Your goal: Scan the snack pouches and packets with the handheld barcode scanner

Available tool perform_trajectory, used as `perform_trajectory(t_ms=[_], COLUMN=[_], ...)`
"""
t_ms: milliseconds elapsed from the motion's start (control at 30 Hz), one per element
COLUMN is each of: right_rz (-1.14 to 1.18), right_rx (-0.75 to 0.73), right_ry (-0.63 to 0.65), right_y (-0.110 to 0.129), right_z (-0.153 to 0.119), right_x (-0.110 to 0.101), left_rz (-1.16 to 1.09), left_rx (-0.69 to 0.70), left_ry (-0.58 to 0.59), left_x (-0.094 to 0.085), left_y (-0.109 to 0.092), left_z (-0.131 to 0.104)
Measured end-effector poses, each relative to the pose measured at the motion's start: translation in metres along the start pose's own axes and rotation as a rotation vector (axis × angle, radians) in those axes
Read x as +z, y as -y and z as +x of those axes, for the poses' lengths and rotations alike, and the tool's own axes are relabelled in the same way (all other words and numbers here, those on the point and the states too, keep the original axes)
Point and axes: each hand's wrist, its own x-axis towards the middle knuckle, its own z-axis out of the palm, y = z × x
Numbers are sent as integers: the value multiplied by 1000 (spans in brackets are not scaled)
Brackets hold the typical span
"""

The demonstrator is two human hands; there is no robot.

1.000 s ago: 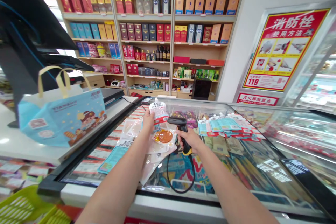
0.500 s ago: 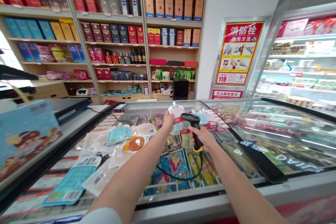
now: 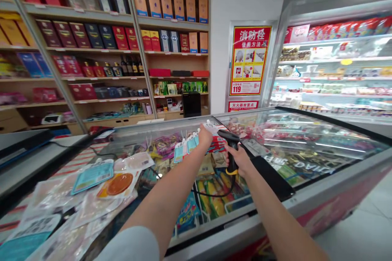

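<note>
My right hand (image 3: 239, 159) is wrapped round the grip of a black and yellow barcode scanner (image 3: 232, 140), whose head points toward my left hand. My left hand (image 3: 206, 136) has its fingers closed at the white top of a pouch (image 3: 210, 124) with a small cap; most of that pouch is hidden. Blue and white pouches (image 3: 186, 147) lie on the freezer glass just below my left hand. To the left lie another blue pouch (image 3: 93, 175), a packet with an orange round print (image 3: 120, 183) and several clear packets (image 3: 52, 187). The scanner's cable (image 3: 214, 194) loops down beneath my right hand.
The glass-topped chest freezer (image 3: 306, 138) holds bagged frozen food. A black phone-like slab (image 3: 272, 175) lies on it, right of the scanner. Shelves of boxed bottles (image 3: 174, 58) stand behind, with a lit display cooler (image 3: 337, 65) at right and a red poster (image 3: 250, 61) between.
The view has turned to the right. My left hand and the pouch have come a little further over the freezer, close to the scanner, which stays in my right hand.
</note>
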Motion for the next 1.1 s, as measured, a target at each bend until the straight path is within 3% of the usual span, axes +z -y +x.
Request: perform_trajectory(t_ms=[67,167,267,367,467,567,667,900,1100], right_rz=[5,4,3,-9,-30,-45,-66,-101,-121], right_rx=[-4,2,11,10,22,37,45,97,128], right_ry=[-5,-1,10,32,72,120,163,281,356], right_y=[-1,0,0,-1,-3,-6,-10,-19,-29], right_z=[0,-2,-4,-7,-8,-10,-14,-31,-41], right_x=[-1,0,4,9,20,40,69,136,172], left_rz=[77,162,386,688,940,1113,1169,1263,1255], left_rx=[4,116,230,321,317,168,-10,-61,-49], left_ry=[-49,-77,-57,-47,-69,-76,-50,-38,-71], left_x=[0,-6,-24,-60,-112,-168,-210,-256,-304], left_y=[-3,-11,-18,-18,-9,5,15,18,23], left_z=[-4,-12,-24,-40,-53,-61,-67,-83,-94])
